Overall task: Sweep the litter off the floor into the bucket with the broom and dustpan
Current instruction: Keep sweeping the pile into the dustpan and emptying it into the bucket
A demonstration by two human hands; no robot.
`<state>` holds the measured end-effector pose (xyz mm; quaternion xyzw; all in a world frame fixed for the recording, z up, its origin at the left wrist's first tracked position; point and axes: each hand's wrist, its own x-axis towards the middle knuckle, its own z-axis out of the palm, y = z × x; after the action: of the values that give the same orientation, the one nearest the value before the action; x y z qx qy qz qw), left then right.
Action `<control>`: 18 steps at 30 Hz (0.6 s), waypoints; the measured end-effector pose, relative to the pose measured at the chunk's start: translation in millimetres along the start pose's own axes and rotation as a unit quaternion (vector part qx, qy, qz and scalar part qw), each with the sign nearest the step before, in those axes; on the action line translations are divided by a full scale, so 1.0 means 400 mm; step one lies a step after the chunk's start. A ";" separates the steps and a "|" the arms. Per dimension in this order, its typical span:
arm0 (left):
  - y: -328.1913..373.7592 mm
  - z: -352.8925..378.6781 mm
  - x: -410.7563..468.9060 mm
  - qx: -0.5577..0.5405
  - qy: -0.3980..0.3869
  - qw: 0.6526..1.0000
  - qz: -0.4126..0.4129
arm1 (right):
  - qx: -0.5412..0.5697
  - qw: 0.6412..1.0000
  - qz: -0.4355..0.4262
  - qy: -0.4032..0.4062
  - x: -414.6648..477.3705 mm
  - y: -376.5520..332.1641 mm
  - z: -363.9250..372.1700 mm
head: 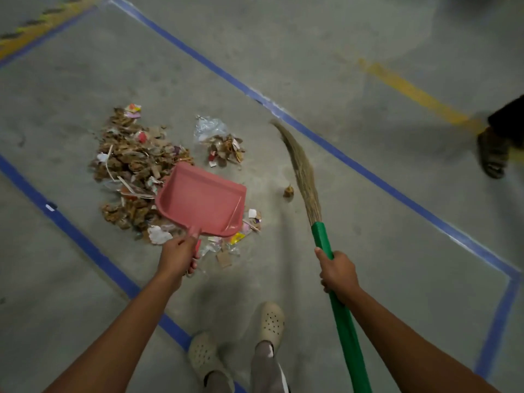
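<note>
My left hand [177, 255] grips the handle of a pink dustpan [201, 199], which is empty and held over the near edge of a big litter pile [133, 163] of brown scraps and paper. A smaller heap with a clear plastic bag [221, 143] lies further right. One loose scrap [288, 191] sits beside the broom bristles [300, 168]. My right hand [337, 272] grips the broom's green handle [340, 307], bristles pointing away from me across the floor. No bucket is in view.
Blue tape lines [340, 154] frame the concrete floor around the litter. A yellow line [411, 92] runs at the right, where another person's sandalled foot [493, 154] stands. My own feet in pale clogs [269, 321] are at the bottom centre.
</note>
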<state>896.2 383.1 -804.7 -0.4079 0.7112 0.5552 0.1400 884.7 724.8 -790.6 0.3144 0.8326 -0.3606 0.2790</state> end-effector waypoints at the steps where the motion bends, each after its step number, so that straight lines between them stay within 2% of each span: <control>1: -0.050 0.036 0.057 0.001 0.002 1.000 0.002 | 0.003 1.000 0.006 0.004 0.067 0.019 0.031; 5: -0.240 0.118 0.279 0.022 0.008 1.000 0.009 | 0.019 1.000 0.014 0.017 0.308 0.098 0.139; 9: -0.387 0.159 0.453 0.048 0.002 0.999 0.020 | -0.012 0.999 0.026 0.027 0.496 0.191 0.219; 13: -0.503 0.186 0.551 0.053 0.003 0.998 0.041 | -0.093 0.995 0.030 -0.014 0.588 0.278 0.323; 18: -0.611 0.178 0.583 0.046 0.020 0.998 0.033 | -0.244 0.968 -0.065 -0.002 0.583 0.356 0.454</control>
<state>911.6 336.1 -1146.5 -0.3880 0.7521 0.5177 0.1257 880.5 736.3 -1118.4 0.1813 0.9135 -0.1647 0.3249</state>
